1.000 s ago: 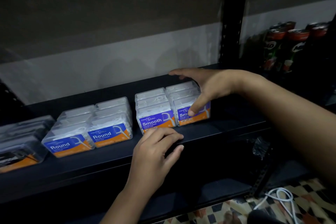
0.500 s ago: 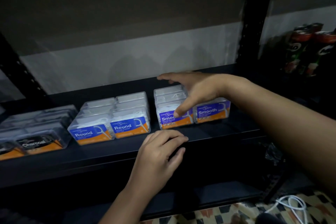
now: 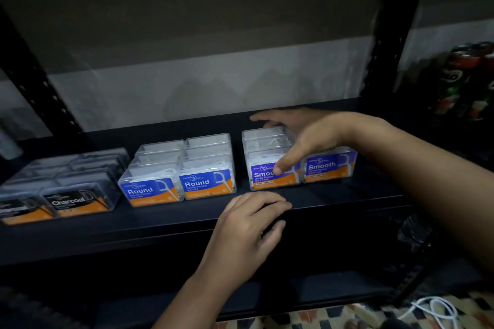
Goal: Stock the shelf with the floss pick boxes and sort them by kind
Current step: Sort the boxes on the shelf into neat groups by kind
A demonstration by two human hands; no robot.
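Observation:
Clear floss pick boxes stand in three groups on a black shelf (image 3: 334, 197). Dark Charcoal boxes (image 3: 77, 201) are at the left, blue-and-orange Round boxes (image 3: 176, 168) in the middle, Smooth boxes (image 3: 330, 165) at the right. My right hand (image 3: 302, 136) lies spread over the Smooth rows, thumb on the front label of the left Smooth box (image 3: 267, 168), fingers reaching behind the rows. Its palm hides the boxes behind the right Smooth box. My left hand (image 3: 248, 224) rests on the shelf's front edge below the Smooth boxes, fingers curled, holding nothing.
A black upright post (image 3: 395, 29) stands right of the Smooth boxes, with dark drink cans (image 3: 465, 80) beyond it. Another post (image 3: 34, 80) rises at the far left. A lower shelf (image 3: 307, 291), patterned floor tiles and a white cable (image 3: 435, 310) lie below.
The view swung left, bringing the Charcoal boxes into sight. My right hand slid left across the Smooth rows, its thumb going from the right front box to the left one. My left hand stayed put.

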